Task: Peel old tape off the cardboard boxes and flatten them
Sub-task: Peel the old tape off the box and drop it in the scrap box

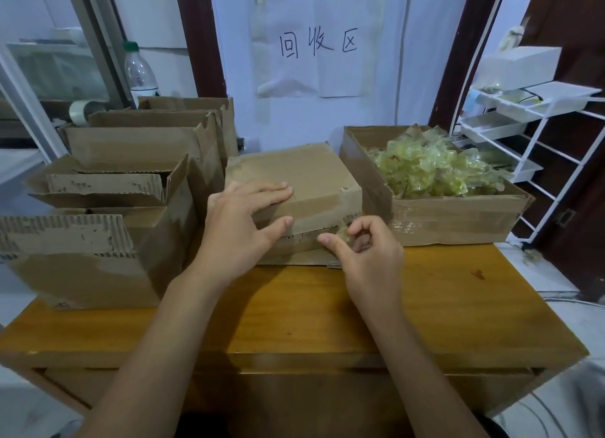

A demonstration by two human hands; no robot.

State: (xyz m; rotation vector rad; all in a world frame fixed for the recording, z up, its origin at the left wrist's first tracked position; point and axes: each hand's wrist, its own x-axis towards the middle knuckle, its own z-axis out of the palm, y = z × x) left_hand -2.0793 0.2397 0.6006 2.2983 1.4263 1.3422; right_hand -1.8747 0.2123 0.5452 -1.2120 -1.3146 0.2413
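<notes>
A closed cardboard box (304,176) sits in the middle of the wooden table (442,313), tilted with its near edge raised. My left hand (242,221) lies on its near left corner, fingers straight across the top and thumb pressing the front face. My right hand (366,251) is at the box's front lower right corner, where its fingers pinch a crumpled bit of clear tape (343,233) peeling off the front seam. Glossy tape still runs along the box's front face.
Several opened cardboard boxes (108,208) with torn flaps stand on the left. An open box (451,215) on the right holds a heap of peeled yellowish tape (425,169). A plastic bottle (139,71) and tape roll (82,110) are behind left; a white rack (523,136) stands right.
</notes>
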